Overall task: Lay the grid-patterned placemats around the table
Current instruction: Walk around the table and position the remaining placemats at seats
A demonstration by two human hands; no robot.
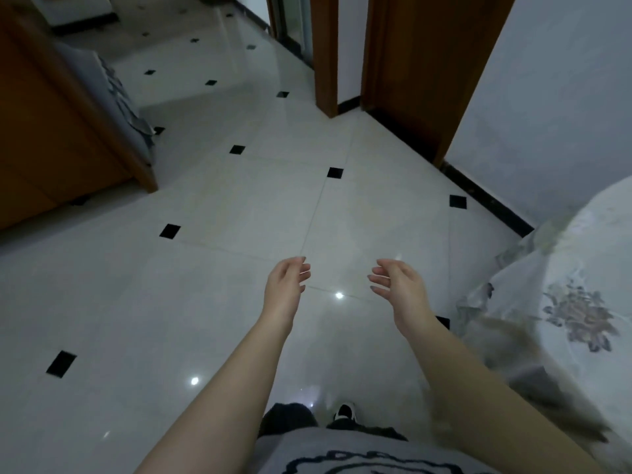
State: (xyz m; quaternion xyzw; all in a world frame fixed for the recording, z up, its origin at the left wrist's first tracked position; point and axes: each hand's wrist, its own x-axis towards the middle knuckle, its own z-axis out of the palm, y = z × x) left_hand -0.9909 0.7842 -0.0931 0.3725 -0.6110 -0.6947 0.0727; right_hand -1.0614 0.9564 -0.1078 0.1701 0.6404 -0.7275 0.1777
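No grid-patterned placemat shows in the head view. My left hand and my right hand are held out in front of me over the white tiled floor, palms facing each other, fingers loosely curled and apart, both holding nothing. At the right edge is a table covered with a pale floral cloth, its drape hanging beside my right forearm.
A wooden cabinet stands at the left with grey fabric draped behind it. Wooden door frames and a white wall with a dark skirting line the right. My shoe shows below.
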